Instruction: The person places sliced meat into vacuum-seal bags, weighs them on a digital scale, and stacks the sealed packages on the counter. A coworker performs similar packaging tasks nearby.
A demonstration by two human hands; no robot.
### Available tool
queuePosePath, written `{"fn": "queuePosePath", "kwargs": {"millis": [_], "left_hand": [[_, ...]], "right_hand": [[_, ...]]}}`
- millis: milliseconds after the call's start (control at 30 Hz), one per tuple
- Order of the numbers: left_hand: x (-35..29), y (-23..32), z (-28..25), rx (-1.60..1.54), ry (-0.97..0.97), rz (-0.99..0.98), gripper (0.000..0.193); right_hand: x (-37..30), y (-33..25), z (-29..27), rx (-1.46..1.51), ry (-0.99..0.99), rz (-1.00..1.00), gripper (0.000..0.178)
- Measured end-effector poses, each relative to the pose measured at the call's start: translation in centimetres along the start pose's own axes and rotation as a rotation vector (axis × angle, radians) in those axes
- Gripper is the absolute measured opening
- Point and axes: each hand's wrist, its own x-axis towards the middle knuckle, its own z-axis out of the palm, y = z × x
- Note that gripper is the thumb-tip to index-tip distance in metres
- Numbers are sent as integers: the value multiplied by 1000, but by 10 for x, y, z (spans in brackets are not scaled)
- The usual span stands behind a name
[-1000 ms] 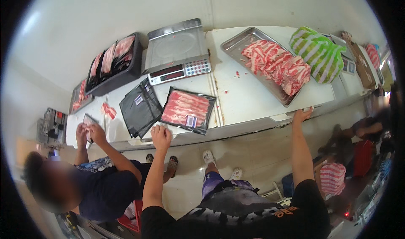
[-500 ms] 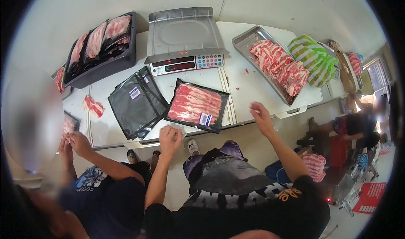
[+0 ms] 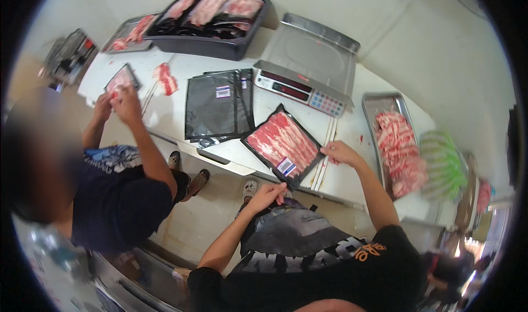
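Note:
A pack of sliced meat, clear-fronted with a black border and a white-and-purple label, lies tilted at the table's front edge. My right hand pinches its right corner between thumb and fingers. At its near corner my left hand has its fingers closed on the black edge; the fingertips show only in part. Flat black bags with labels lie in a stack just left of the pack. Behind the pack stands a digital scale with a metal pan, which holds only small red scraps.
A black tub of packed meat stands at the back left, beside a metal tray. To the right are another tray with sliced meat and a green striped bag. At left a co-worker's hands handle a small pack.
Both my hands have come to the pack's corners and closed there. The pack has turned clockwise. My view has swung, so the table appears tilted and shifted.

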Motion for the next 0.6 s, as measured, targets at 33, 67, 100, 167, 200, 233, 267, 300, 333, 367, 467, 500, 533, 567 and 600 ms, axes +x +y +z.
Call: {"fn": "queuePosePath", "kwargs": {"millis": [33,67,100,167,200,233,267,300,333,367,467,500,533,567,600], "left_hand": [[1,-5,10,-22,60,-25,61],[4,-9,16,-5,92,-34,63],[7,-13,21,15,122,-40,66],[14,-21,36,-10,209,-32,69],[10,-9,42,23,233,-139,69],[17,-19,48,-21,264,-36,67],[19,-18,56,-37,310,-8,64],[21,-17,60,-52,354,21,60],[25,-15,63,-62,411,17,57],[25,-21,69,-80,461,-3,54],[25,-26,71,-285,478,57,42],[23,-14,72,-371,488,79,40],[20,-2,70,-378,499,137,39],[15,12,66,-383,508,198,37],[8,29,60,-387,516,254,36]], "right_hand": [[4,1,-3,-6,-56,-4,46],[7,-3,-4,-8,-112,10,48],[9,-5,-5,-13,-162,23,50],[8,-11,-7,-32,-234,-35,51],[7,-12,-7,-33,-247,-32,49],[8,-14,-9,-34,-258,-28,48],[8,-11,-9,-27,-268,-16,47],[10,-9,-8,-26,-277,-39,46],[13,-9,-6,-25,-284,-60,45],[8,-6,0,-16,-298,-65,44],[10,-7,10,181,-264,-114,37],[7,-21,9,260,-257,-138,36],[-3,-31,7,399,-280,-122,31],[-8,-43,1,471,-296,-166,29],[-10,-52,-5,548,-313,-208,27]]}}
